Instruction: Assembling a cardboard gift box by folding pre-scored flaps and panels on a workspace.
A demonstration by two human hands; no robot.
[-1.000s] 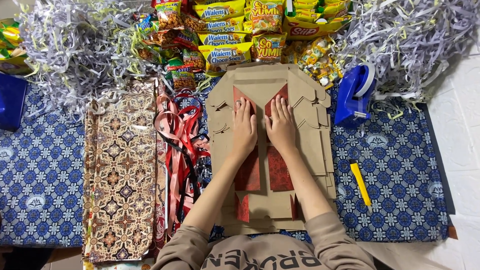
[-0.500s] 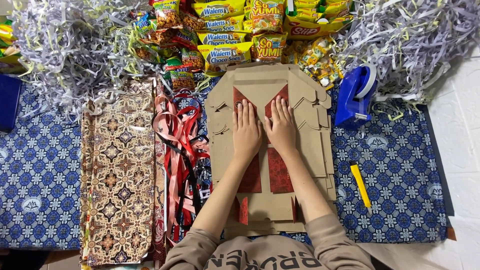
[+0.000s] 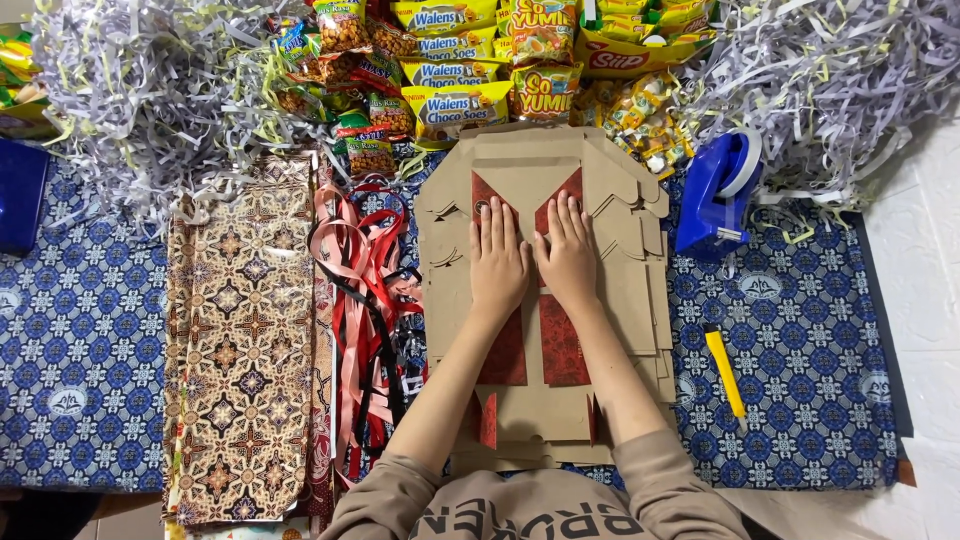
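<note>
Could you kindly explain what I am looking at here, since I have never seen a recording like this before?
There is no machine here: a person wears a camera on the head, so the view looks straight down at their own two hands. The left hand and right hand lie flat, side by side, palms down on a stack of flat brown cardboard box blanks with red panels. Neither hand grips anything. All this lies on a blue patterned cloth. Left of the stack are red and pink ribbons and a brown patterned sheet. To the right are a blue tape dispenser and a yellow utility knife. At the far edge lie snack packets and heaps of grey shredded paper.
</note>
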